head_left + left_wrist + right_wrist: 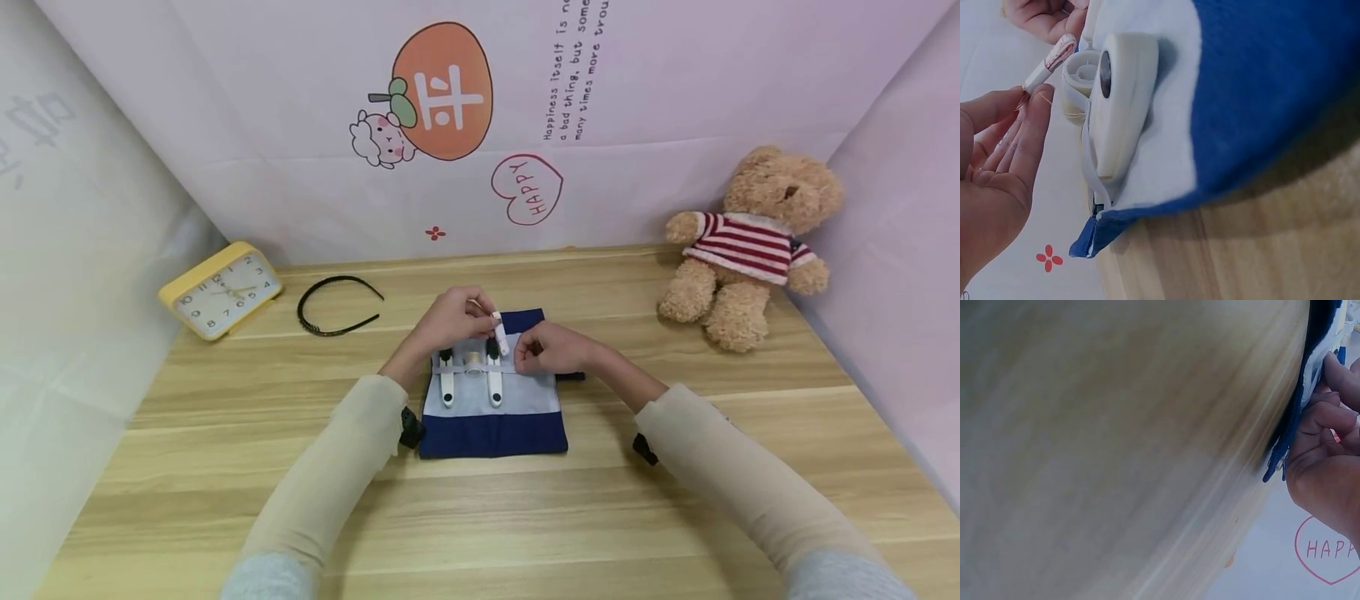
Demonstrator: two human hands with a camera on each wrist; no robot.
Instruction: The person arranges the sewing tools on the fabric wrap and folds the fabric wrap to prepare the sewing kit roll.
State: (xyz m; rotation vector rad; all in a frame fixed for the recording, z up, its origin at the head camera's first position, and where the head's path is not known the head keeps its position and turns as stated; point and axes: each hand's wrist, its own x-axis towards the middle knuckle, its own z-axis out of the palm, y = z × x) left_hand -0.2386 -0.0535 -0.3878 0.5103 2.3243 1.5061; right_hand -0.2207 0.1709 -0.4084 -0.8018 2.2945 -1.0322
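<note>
My left hand [455,318] pinches a small bundle of thread [1047,64] with a white paper band, held above an unfolded blue sewing pouch [491,436] with a pale lining. On the lining, a white elastic band [1085,140] crosses a white-handled tool [447,388], a second white-handled tool [496,388] with a dark upper end, and a spool of pale thread [473,363]. My right hand [553,348] is at the pouch's right side, thumb and fingers pinching at the elastic band; its fingertips are partly hidden.
A black headband [324,332] lies on the wooden table [495,525], left of the pouch. A yellow clock [225,292] stands at the back left. At the back right, a teddy bear [750,242] in a striped shirt leans by the white printed wall cloth [637,192].
</note>
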